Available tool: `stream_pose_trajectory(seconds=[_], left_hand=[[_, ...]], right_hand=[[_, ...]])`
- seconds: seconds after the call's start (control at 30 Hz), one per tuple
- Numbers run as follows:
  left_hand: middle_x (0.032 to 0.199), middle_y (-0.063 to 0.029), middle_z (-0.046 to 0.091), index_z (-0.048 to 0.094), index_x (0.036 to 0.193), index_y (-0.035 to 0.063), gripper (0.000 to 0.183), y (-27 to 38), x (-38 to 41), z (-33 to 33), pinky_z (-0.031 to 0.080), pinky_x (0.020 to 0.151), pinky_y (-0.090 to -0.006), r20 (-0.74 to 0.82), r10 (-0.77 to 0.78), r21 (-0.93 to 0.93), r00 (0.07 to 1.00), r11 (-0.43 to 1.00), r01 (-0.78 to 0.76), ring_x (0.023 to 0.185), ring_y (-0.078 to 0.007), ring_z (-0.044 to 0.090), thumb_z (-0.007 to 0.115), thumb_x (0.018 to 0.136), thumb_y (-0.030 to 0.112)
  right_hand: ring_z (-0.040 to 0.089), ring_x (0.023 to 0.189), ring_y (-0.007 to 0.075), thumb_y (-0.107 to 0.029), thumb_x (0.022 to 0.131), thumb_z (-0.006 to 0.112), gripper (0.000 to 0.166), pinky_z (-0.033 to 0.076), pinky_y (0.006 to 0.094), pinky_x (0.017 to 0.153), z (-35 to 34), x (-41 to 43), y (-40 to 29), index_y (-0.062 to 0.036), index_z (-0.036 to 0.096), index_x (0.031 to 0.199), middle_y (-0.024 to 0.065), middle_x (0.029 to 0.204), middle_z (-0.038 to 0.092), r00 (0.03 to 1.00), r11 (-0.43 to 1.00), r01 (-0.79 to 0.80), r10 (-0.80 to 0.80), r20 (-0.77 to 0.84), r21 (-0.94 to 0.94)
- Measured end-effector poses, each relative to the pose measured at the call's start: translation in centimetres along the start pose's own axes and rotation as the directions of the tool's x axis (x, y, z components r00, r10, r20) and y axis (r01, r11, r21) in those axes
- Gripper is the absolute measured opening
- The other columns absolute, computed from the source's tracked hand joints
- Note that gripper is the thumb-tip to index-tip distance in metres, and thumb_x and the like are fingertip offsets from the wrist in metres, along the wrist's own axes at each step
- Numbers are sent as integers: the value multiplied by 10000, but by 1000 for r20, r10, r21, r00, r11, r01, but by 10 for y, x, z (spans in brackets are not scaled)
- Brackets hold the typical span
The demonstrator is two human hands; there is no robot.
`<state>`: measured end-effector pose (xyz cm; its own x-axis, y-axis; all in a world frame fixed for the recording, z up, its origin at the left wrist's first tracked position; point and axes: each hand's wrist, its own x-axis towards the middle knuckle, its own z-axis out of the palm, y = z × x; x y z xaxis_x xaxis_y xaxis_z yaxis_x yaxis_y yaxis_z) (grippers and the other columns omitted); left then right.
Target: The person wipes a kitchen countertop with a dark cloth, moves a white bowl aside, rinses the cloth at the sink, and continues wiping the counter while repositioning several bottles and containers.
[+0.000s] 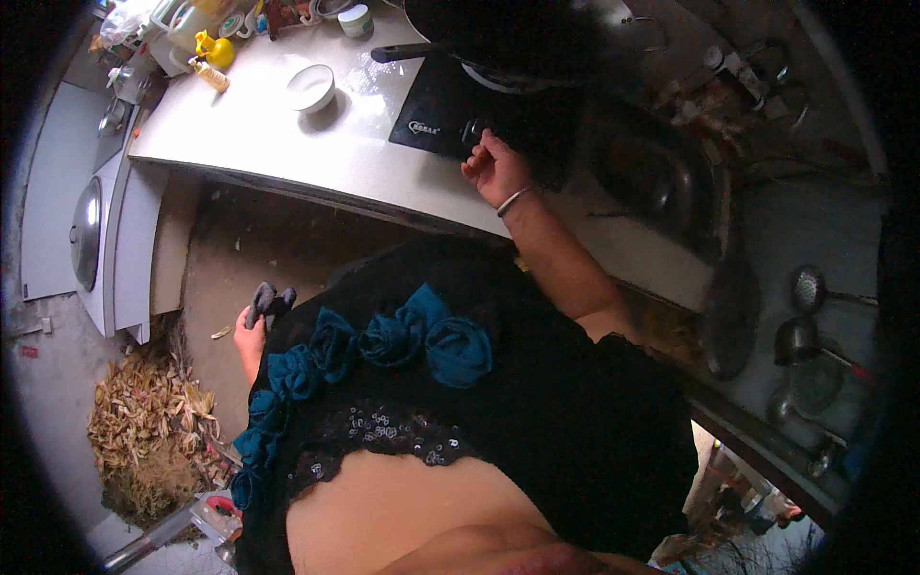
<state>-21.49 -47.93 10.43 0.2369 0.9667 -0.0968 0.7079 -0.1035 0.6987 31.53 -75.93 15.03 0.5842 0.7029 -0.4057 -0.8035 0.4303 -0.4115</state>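
At the front of a black glass gas cooktop (424,108), my right hand (499,172) has its fingertips on the control knob (474,130), with the other fingers curled. A large dark wok (503,36) sits over the burner, its handle (399,52) pointing left. Down by my left side, my left hand (248,338) grips a bunched grey cloth (263,302), held below the counter's level. Left of the cooktop, a white bowl (312,88) stands on the light countertop (251,136); the glare is too strong to tell its contents.
A pump bottle (210,75), a yellow container (215,50) and a lidded white jar (356,21) stand along the counter's back. A dark sink (640,172) lies right of the cooktop. Ladles (798,341) hang at right. Dry corn husks (154,424) are heaped on the floor at left.
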Motion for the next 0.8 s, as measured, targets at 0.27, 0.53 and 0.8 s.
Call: stream_pose_trajectory(seconds=[0.27, 0.53, 0.8], left_hand=[[1013, -118, 683, 633, 1150, 40, 409, 7, -5, 14, 493, 856, -327, 24, -23, -25, 999, 999, 23, 930, -202, 640, 717, 762, 137], [1014, -130, 683, 631, 1148, 31, 386, -3, -22, 20, 497, 845, -333, -14, -59, -63, 998, 996, 58, 925, -212, 642, 702, 776, 106], [1012, -130, 680, 634, 1143, 43, 384, -2, -35, 27, 492, 857, -343, 1, -139, 68, 990, 988, 138, 940, -229, 646, 714, 778, 130]], right_hand=[[549, 622, 152, -199, 888, 667, 136, 526, 351, 654, -8, -7, 3, -110, 585, 828, 6, 685, 550, 997, 972, 26, -40, -59, -232], [519, 609, 153, -298, 925, 628, 262, 521, 332, 648, -21, -1, 7, -108, 564, 756, 9, 638, 517, 994, 982, -81, 68, -81, -171], [515, 638, 135, -324, 938, 604, 243, 513, 303, 646, -13, -1, 21, -108, 584, 829, -5, 723, 537, 979, 898, -145, 69, -194, -415]])
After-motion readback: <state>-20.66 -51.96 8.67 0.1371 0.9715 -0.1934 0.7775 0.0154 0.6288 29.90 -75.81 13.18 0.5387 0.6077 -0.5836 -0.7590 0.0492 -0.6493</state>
